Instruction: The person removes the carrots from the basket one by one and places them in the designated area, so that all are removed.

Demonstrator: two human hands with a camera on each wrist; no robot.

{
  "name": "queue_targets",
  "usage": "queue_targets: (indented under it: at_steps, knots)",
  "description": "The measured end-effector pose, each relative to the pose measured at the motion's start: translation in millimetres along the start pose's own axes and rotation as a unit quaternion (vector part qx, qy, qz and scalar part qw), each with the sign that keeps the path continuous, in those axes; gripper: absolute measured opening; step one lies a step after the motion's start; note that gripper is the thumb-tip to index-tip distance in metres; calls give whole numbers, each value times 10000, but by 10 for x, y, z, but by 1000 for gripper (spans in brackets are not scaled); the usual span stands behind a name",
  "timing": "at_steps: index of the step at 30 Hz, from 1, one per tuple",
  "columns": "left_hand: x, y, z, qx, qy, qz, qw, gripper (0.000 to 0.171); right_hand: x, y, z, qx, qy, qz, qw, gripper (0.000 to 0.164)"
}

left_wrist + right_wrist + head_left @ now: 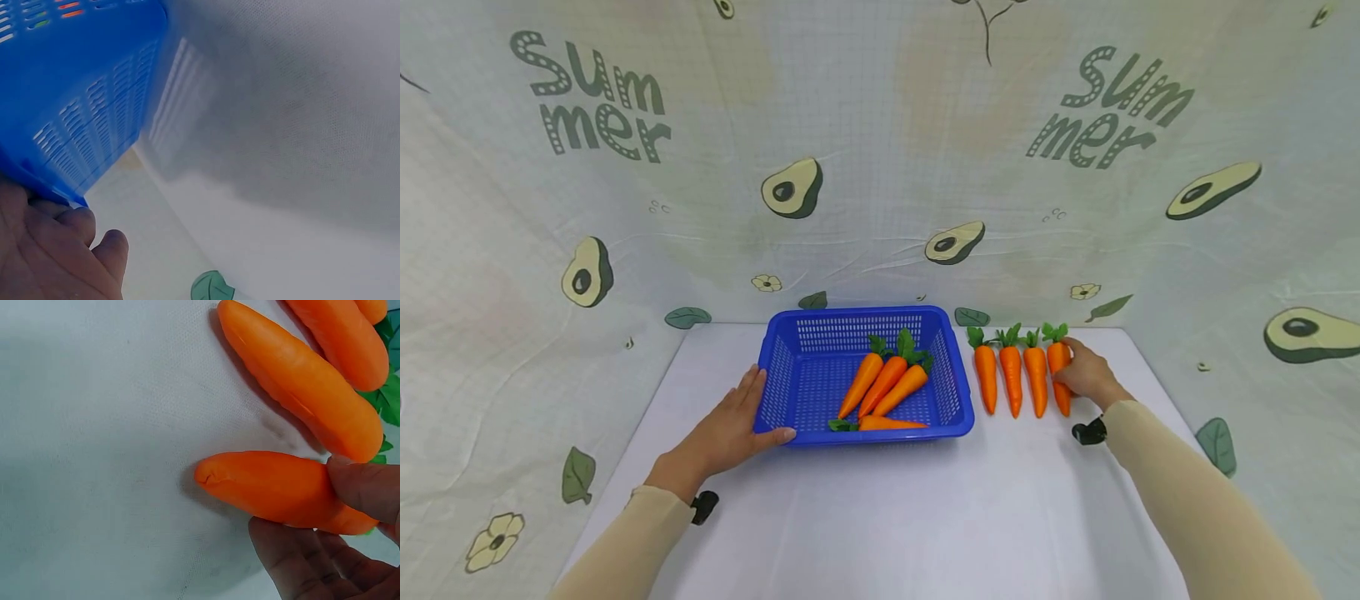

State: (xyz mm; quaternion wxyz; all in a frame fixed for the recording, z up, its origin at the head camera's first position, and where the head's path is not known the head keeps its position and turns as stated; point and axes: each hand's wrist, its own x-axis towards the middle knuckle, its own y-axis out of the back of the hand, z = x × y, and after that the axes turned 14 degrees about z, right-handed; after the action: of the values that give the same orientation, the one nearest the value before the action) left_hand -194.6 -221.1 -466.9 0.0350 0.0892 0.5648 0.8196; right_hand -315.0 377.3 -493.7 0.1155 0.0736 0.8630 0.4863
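Observation:
A blue plastic basket (865, 437) stands on the table with several orange carrots (883, 386) with green tops inside. My left hand (730, 429) rests against its left side, fingers stretched along the edge and thumb on the front rim. From the left wrist, the fingers (81, 225) touch the basket's rim (37, 181). To the right of the basket, several carrots lie in a row, tops away from me. My right hand (1088, 372) holds the rightmost carrot (1061, 367). In the right wrist view, thumb and fingers pinch this carrot (262, 484) near its leafy end.
Next to the held carrot lies another carrot (306, 378), close but apart. The white table (880, 525) extends in front of the basket. A patterned cloth (865, 125) with avocados and lettering hangs behind the table and along its sides.

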Motion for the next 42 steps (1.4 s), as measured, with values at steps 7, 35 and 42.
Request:
queue_targets:
  at_steps: [7, 35, 42]
  knots:
    - [-14, -6, -11, -10, 48, -29, 10000, 125, 0, -3, 27, -55, 5, -33, 10000, 85]
    - [-17, -30, -20, -102, 233, -46, 9997, 124, -33, 8, 189, -94, 224, 30, 9997, 74]
    - [-13, -31, -12, -110, 174, -48, 9998, 124, -43, 10, 238, 148, -54, -20, 9999, 72]
